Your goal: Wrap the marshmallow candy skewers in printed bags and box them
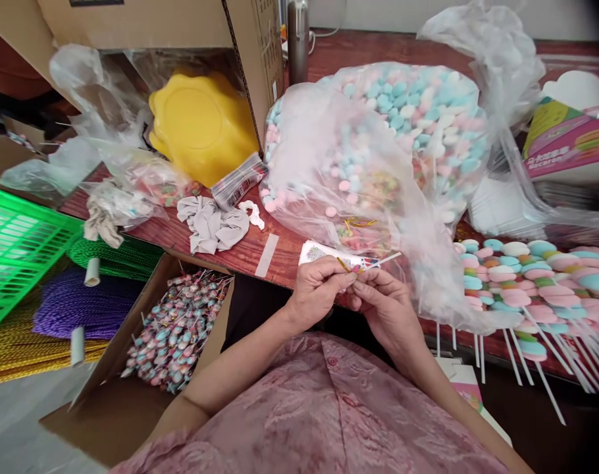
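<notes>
Both hands meet at the table's front edge, fingertips touching. My left hand (319, 289) is closed in a pinch, with the end of a gold twist tie (342, 264) poking up from its fingers. My right hand (386, 303) is closed too, pinching a lollipop whose white stick (389, 258) points up to the right. The fingers mostly hide the candy end. Just behind the hands lies a stack of printed clear wrappers (312, 251). More gold twist ties (359, 223) rest on a plastic bag beyond.
A big clear bag of pink, blue and white candies (398, 105) fills the table's middle. Candy skewers (541, 276) lie at right, sticks overhanging the edge. A carton of wrapped lollipops (176, 336) stands lower left, near a green basket (23, 243). Grey cloth (213, 224) lies on the table.
</notes>
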